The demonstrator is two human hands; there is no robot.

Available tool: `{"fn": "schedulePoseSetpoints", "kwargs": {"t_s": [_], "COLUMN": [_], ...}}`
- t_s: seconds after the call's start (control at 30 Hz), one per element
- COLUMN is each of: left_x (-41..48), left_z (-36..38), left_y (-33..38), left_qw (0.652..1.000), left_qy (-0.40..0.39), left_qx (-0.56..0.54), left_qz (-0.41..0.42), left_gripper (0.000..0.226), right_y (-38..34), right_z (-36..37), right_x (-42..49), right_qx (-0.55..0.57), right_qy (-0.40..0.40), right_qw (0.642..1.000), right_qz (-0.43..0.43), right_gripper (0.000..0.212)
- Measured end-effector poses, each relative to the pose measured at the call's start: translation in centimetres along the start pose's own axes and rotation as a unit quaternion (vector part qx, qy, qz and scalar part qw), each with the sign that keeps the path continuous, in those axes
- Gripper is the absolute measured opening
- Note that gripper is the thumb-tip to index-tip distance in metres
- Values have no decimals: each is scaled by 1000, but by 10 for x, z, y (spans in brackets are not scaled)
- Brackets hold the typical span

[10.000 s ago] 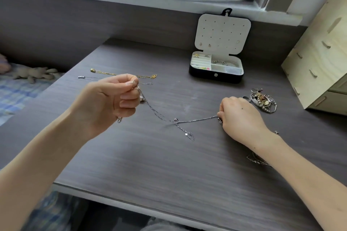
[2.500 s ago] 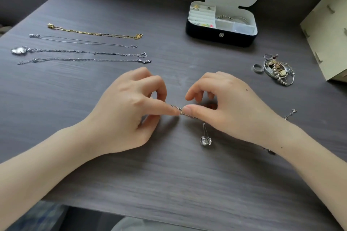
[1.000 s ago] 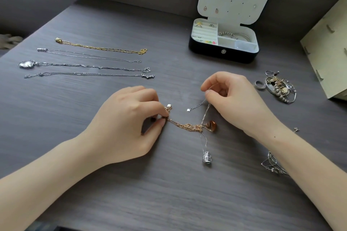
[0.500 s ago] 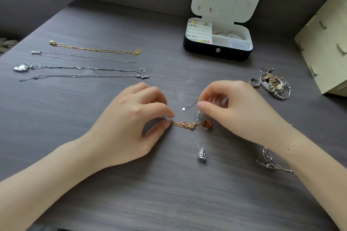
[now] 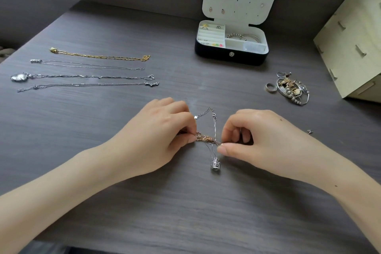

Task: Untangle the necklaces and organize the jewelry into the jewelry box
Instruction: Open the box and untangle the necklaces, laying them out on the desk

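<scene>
Head view: left hand (image 5: 156, 136) and right hand (image 5: 263, 140) pinch tangled chains (image 5: 206, 137) on grey desk (image 5: 185, 212).

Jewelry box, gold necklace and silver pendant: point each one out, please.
jewelry box (image 5: 216, 56): head view, on its dark front wall.
gold necklace (image 5: 99, 56): head view, middle of the chain.
silver pendant (image 5: 215, 165): head view, on its round body.

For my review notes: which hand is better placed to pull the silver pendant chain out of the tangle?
Probably the right hand: it pinches where the silver chain crosses; the left hand holds the tangle.
</scene>
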State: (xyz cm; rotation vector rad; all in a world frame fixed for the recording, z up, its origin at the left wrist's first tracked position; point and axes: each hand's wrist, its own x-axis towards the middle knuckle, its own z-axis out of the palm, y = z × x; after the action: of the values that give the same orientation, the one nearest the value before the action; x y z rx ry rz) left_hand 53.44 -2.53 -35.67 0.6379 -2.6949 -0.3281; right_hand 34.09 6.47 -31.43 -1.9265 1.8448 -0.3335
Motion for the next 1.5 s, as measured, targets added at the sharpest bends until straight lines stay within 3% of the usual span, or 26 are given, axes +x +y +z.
{"fn": "schedulePoseSetpoints", "kwargs": {"t_s": [0.27,0.5,0.63,0.8,0.97,1.17,1.5], "left_x": [-1,5,10,12,19,45,74], "left_z": [-4,-10,-10,-12,-21,-27,-15], "left_y": [1,5,7,5,-2,-2,28], "left_qw": [998,999,997,988,980,976,958], "left_qy": [7,18,18,1,-24,-95,-240], "left_qx": [-51,-30,-52,-116,-145,-138,-143], "left_qz": [-31,-28,-52,-98,-133,-141,-70], "left_gripper": [21,10,13,17,19,6,10], "right_y": [6,8,2,-2,-4,-2,14], "right_z": [-4,-3,-5,-1,-16,-25,-24], "right_x": [6,23,45,59,33,-6,-24], "right_qx": [25,-2,-45,-49,72,222,169], "right_qy": [29,84,42,10,59,-29,-123], "right_qw": [999,996,998,999,996,972,977], "right_qz": [-25,-44,0,13,-13,-71,-50], "right_gripper": [8,11,24,14,15,20,13]}}
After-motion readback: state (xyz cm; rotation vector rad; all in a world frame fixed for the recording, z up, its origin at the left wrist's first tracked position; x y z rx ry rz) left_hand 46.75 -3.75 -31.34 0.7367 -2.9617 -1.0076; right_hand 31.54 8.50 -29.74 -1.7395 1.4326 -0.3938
